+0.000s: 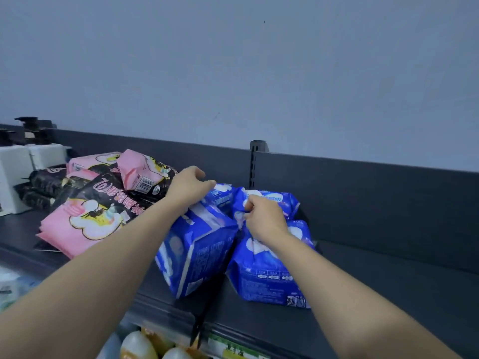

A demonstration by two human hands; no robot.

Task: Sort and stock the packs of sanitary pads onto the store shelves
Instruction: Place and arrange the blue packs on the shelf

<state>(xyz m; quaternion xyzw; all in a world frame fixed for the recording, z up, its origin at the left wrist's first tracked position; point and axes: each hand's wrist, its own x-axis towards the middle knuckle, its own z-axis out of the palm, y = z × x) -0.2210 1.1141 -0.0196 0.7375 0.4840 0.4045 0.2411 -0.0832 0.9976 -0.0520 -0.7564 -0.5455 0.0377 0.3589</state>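
On the dark shelf point(375, 286): four blue packs of pads sit in a cluster at the middle, two near and two far, touching one another.
Near left blue pack point(197, 252): stands on end and tilted, its lower corner close to the front edge of the shelf.
Near right blue pack point(267, 275): lies just right of it, printed end facing near.
Far left blue pack point(223, 196): lies behind the near left one, partly hidden by the left hand.
Far right blue pack point(278, 200): lies close to the back panel point(375, 200).
Left grip point(190, 189): the hand lies over the top of the near left blue pack, fingers bent and reaching toward the far left one; I cannot tell whether it grasps anything.
Right grip point(264, 220): clenched, fingers and thumb pinching the wrapper at the left end of the far right blue pack.
Pink and black packs point(96, 213): a loose pile just left of the blue ones, the left forearm crossing in front.
Black packs point(44, 186): farther left, beside the pile.
White boxes point(15, 174): at the far left end of the shelf.
Slotted post point(255, 161): upright at the back panel, behind the blue packs.
Bottles point(137, 344): on the level below, at the near edge of view.
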